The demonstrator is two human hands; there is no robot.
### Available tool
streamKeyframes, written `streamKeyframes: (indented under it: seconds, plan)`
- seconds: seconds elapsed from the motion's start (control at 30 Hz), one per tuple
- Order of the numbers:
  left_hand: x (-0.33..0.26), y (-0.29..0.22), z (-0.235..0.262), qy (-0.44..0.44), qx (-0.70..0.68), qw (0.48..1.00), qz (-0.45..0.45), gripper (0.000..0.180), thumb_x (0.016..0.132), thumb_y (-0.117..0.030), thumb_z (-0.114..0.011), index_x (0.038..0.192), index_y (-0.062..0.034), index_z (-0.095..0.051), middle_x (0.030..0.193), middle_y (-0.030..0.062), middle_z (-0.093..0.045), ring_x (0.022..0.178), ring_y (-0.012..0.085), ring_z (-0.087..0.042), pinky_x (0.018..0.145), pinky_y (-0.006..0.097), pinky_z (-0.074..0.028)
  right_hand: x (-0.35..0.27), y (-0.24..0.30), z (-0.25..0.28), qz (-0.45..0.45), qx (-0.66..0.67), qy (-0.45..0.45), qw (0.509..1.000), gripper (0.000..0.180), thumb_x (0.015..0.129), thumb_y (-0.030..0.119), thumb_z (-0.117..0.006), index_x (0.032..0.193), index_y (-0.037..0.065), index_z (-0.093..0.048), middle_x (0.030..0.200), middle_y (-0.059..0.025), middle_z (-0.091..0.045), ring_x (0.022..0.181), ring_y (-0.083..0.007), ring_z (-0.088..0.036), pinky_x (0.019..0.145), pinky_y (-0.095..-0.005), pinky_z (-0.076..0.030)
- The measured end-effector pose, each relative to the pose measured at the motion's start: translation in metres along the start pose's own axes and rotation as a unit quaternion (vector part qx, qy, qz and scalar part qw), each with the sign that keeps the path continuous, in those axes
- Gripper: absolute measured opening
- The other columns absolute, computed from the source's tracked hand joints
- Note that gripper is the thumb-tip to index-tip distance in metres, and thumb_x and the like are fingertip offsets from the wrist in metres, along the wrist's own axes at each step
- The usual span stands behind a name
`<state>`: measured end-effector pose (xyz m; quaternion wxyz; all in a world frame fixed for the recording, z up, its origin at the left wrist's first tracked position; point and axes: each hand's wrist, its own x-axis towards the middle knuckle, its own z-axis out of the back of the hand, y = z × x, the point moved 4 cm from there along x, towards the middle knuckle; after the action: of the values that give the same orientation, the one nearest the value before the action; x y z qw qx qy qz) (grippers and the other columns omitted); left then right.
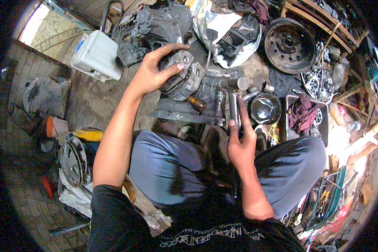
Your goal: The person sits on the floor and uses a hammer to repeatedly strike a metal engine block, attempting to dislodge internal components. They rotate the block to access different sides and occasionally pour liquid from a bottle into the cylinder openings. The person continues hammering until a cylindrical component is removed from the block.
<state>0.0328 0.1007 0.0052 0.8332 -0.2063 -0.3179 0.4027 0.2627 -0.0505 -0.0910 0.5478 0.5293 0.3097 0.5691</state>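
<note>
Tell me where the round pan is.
In the head view, the round pan sits right of centre, between the right hand and the tray holding maroon cloth.

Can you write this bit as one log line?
left hand: grips grey metal part | right hand: holds long metal tool | nearby: steel wheel

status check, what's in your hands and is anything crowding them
Left hand gripping grey metal housing. Right hand on long metal bar, index finger extended along it. Round pan close on bar's right.
</note>
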Motion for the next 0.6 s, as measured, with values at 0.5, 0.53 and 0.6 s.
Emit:
streamKeyframes:
  seconds: [0.5,0.53,0.6]
  plan:
    - [0.0,0.017,-0.002,0.039,-0.016,0.999,0.03,0.058,0.083,-0.012,-0.056,0.14,-0.0032,-0.057,0.138,0.0151,-0.062,0.131,0.0266,-0.055,0.113,0.037,-0.036,0.0,0.0,-0.001,0.002,0.007,0.002,1.0,0.056,0.098,0.001,-0.05,0.152,0.009,-0.041,0.134,-0.0251,-0.06,0.121,-0.0374,-0.062,0.096,-0.0411,-0.051]
    - [0.0,0.017,-0.002,0.039,-0.012,0.999,0.034,0.058,0.083,-0.011,-0.056,0.141,-0.0034,-0.056,0.138,0.0149,-0.062,0.131,0.0264,-0.054,0.113,0.037,-0.036,0.0,0.0,-0.001,0.003,0.005,0.001,1.0,0.055,0.098,0.001,-0.05,0.152,0.009,-0.041,0.134,-0.0251,-0.06,0.121,-0.0373,-0.062,0.096,-0.041,-0.051]
    - [0.001,0.016,-0.004,0.038,-0.004,0.998,0.043,0.058,0.084,-0.01,-0.055,0.142,-0.0036,-0.055,0.14,0.0146,-0.061,0.133,0.026,-0.053,0.113,0.036,-0.035,0.001,-0.001,-0.002,0.008,0.002,-0.001,1.0,0.055,0.098,0.001,-0.05,0.152,0.009,-0.042,0.135,-0.0247,-0.06,0.121,-0.0372,-0.062,0.096,-0.041,-0.051]
